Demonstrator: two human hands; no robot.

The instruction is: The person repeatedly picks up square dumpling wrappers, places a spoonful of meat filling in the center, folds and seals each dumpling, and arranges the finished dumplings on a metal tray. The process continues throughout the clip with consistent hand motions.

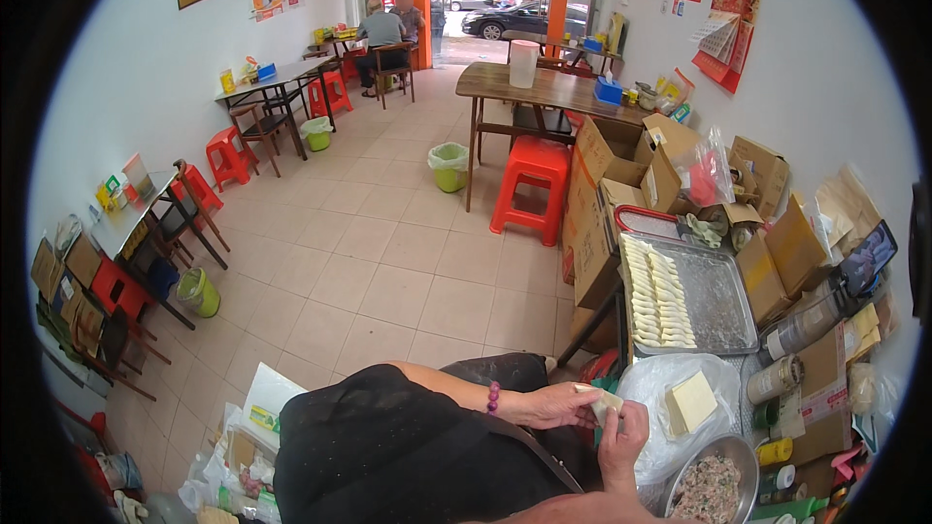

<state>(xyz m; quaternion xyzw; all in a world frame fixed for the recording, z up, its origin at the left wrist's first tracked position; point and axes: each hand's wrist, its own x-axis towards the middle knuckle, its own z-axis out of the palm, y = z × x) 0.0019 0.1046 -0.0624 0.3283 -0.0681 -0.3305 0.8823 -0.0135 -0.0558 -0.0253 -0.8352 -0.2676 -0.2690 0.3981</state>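
My left hand (557,405), with a purple bead bracelet at the wrist, and my right hand (621,444) meet over my lap at the work table's edge. Between their fingers they hold a folded dumpling wrapper (603,405); its filling is hidden. Just right of them a stack of square wrappers (690,402) lies on a white plastic bag (648,378). A steel bowl of minced meat filling (708,489) stands below the stack. Farther up, a metal tray (721,298) carries two rows of folded dumplings (659,295) along its left side.
Cardboard boxes (597,218), jars (775,378) and a propped phone (870,258) crowd the tray's surroundings. A red stool (531,185) stands by a wooden table (495,80). Green bins (449,167) stand on the tiled floor. Two people (382,29) sit near the doorway.
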